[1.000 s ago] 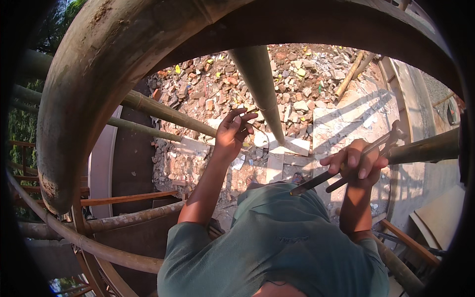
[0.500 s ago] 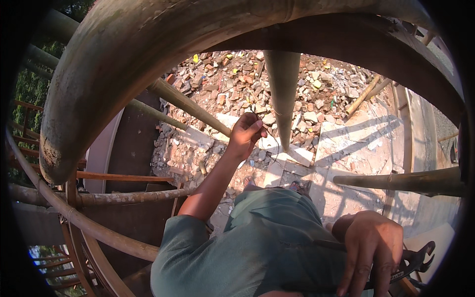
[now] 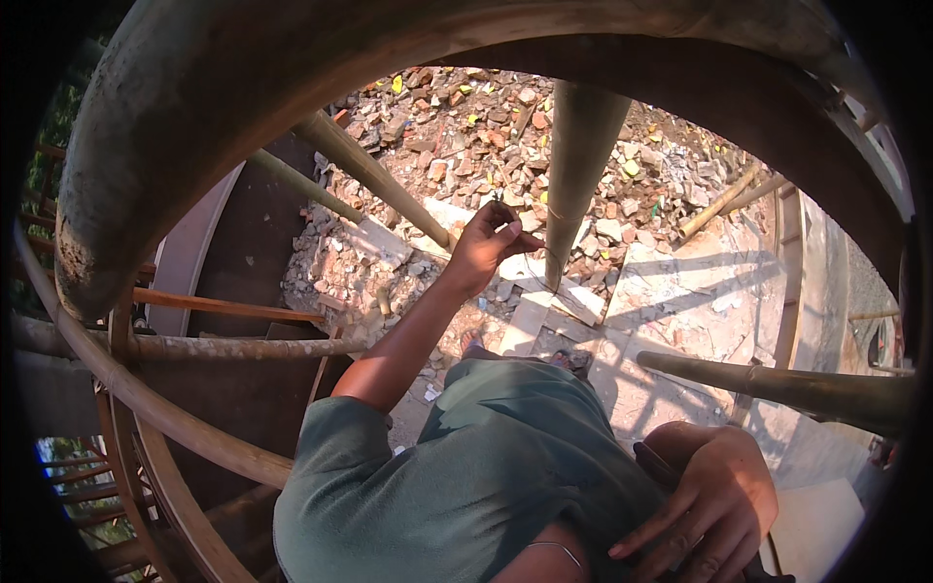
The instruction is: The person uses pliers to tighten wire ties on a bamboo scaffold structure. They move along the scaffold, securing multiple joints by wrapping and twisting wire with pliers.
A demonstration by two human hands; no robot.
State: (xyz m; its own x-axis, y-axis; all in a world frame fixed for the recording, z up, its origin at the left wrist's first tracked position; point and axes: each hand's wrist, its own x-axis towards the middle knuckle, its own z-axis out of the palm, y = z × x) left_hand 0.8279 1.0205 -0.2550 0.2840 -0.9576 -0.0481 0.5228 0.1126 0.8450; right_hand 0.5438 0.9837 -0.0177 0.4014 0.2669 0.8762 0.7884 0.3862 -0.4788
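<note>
My left hand (image 3: 491,245) reaches out over the rubble, thumb and fingers pinched together. A thin dark wire (image 3: 552,255) shows beside its fingertips, close to the foot of an upright bamboo pole (image 3: 586,175). At lower right, in front of the green shirt (image 3: 476,457), is my right hand (image 3: 714,505). Its fingers are stretched out and slightly apart, pointing down and left, with nothing visible in them. The underside of that palm is hidden.
A thick bamboo pole (image 3: 185,126) arches across the top and left. Slimmer poles stand at left, and another bamboo pole (image 3: 777,381) juts in from the right. Below lie broken bricks and stones (image 3: 447,146) and pale slabs (image 3: 680,301).
The dark curved-jaw tool under my right hand has gone from sight, and that hand has shifted slightly left. My left hand keeps its pinch, its fingers now nearer the upright pole.
</note>
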